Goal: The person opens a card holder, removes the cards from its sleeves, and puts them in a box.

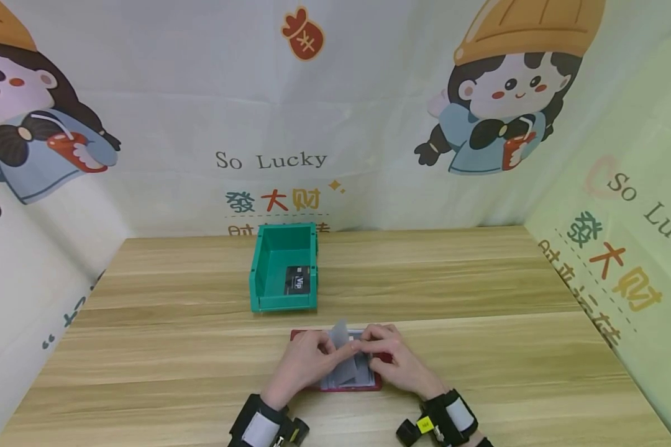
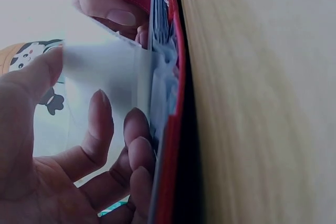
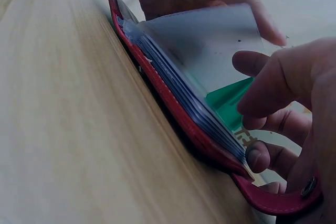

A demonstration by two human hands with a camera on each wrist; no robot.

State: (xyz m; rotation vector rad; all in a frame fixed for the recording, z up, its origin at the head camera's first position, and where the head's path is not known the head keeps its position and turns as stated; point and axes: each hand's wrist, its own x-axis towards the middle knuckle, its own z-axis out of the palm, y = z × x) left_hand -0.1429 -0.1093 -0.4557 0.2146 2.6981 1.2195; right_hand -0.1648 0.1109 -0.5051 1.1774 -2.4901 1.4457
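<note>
Two bare hands hide much of the red card holder (image 3: pixel 173 105), which lies open on the wooden counter (image 1: pixel 481 279) near its close edge. In the head view, only strips of its cover and part of its stack of clear sleeves (image 1: pixel 346 374) show. One raised sleeve (image 3: pixel 210 45) is cloudy and blurred; whether it contains anything is hard to make out. The forearms, with black wrist bands (image 1: pixel 450 417), are cut off by the bottom of the head view.

Broad bare counter stretches to either side of the holder. Just beyond it stands a green bin (image 1: pixel 283 304), near the back edge by the printed cloth (image 1: pixel 162 112), with a black "Vip" card (image 1: pixel 298 280) against its right wall.

The left grip (image 1: pixel 311 361) is unclenched, thumb and forefinger apart by the raised sleeve, the other fingertips bent against the holder. The right grip (image 1: pixel 399 360) arches over the holder's right end, fingers bent, above the snap strap (image 3: pixel 268 198); whether it pinches anything cannot be told.
</note>
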